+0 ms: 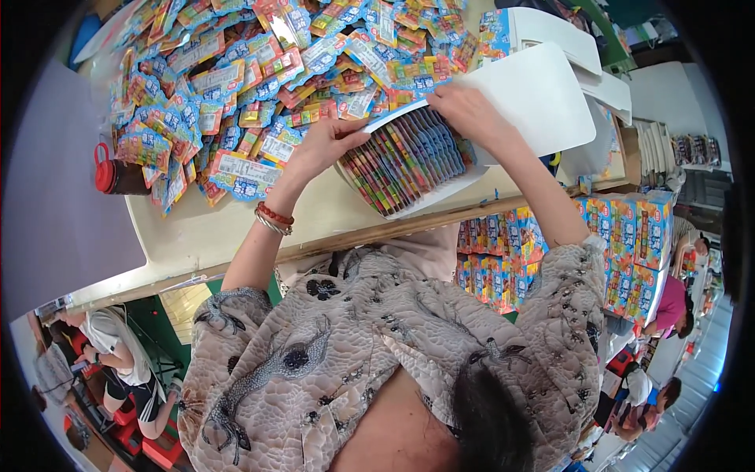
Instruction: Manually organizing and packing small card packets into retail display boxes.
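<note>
A white-lined cardboard box (444,190) lies at the table's near edge, filled with a tight row of flat, colourful sweet packets (405,161). My left hand (329,143) pinches the box's far left edge, thumb and fingers closed on the rim. Farther right, my right hand (469,112) has its fingers bent over the same far rim, beside a large white flap (543,98) that stretches out to the right. Beyond both hands spreads a big loose heap of matching packets (259,75), its nearest ones close to my left wrist.
A dark jar with a red lid (118,171) stands left of the heap. Folded box blanks (562,39) lie at the far right. Filled boxes (629,244) are stacked below the table's right side. Other people (118,354) are at lower left and far right.
</note>
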`<act>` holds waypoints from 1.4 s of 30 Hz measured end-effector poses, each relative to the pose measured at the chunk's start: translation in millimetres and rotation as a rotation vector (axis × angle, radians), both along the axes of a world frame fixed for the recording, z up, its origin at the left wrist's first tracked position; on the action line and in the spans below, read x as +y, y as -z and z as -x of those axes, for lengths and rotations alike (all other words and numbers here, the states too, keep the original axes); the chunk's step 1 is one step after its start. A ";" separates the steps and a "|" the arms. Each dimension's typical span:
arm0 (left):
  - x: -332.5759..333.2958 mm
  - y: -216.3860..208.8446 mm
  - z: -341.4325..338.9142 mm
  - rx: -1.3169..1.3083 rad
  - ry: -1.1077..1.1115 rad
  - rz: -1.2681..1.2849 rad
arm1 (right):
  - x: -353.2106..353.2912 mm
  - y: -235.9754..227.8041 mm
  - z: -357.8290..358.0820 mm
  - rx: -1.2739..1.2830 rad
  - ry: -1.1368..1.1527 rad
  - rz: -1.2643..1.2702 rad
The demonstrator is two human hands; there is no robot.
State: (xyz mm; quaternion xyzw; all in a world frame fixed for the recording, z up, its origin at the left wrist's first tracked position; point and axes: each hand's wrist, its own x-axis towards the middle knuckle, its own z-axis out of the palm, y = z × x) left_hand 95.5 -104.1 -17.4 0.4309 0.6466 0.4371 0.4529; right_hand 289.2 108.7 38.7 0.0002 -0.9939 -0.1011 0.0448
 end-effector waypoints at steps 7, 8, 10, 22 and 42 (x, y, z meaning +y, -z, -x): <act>-0.6 19.7 -8.3 0.081 -0.052 -0.064 | -10.0 -21.3 71.5 -0.361 -0.006 0.666; -2.1 19.2 -8.7 0.087 -0.047 -0.062 | -3.4 -15.2 75.9 -0.353 -0.005 0.668; -6.9 20.3 -9.8 0.019 -0.081 -0.068 | 0.7 -5.8 83.6 -0.469 -0.028 0.637; -20.2 22.1 -17.1 0.296 -0.130 -0.355 | 3.7 -32.6 24.1 -0.110 -0.172 -0.286; -56.9 -5.8 -128.7 0.898 0.044 -0.374 | -75.3 35.9 -91.9 0.092 0.289 0.521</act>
